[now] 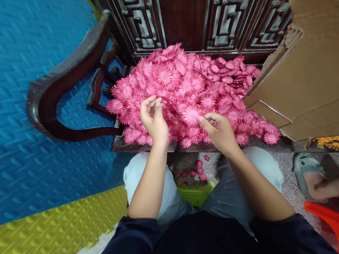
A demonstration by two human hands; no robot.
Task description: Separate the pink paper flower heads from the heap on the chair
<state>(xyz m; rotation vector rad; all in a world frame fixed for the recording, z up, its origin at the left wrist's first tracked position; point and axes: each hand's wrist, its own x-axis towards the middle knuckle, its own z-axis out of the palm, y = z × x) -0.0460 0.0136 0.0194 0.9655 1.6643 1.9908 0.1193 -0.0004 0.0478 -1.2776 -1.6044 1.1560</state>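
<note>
A large heap of pink artificial flower heads (162, 75) covers the dark wooden bench seat in front of me. Between the thumb and fingers of my right hand (217, 130) is the edge of one pink flower head (191, 115), lifted just over the front of the heap, its pale centre facing up. My left hand (154, 117) hovers over the heap to the left, fingers curled in toward the thumb. Whatever it may hold is too small or hidden to make out.
A cardboard box (320, 74) stands on the right of the bench. The curved wooden armrest (61, 87) bounds the left. Blue matting (5, 97) lies beyond it. Several flower heads (199, 170) lie on the floor between my knees. Another person's sandalled foot (312, 180) is at right.
</note>
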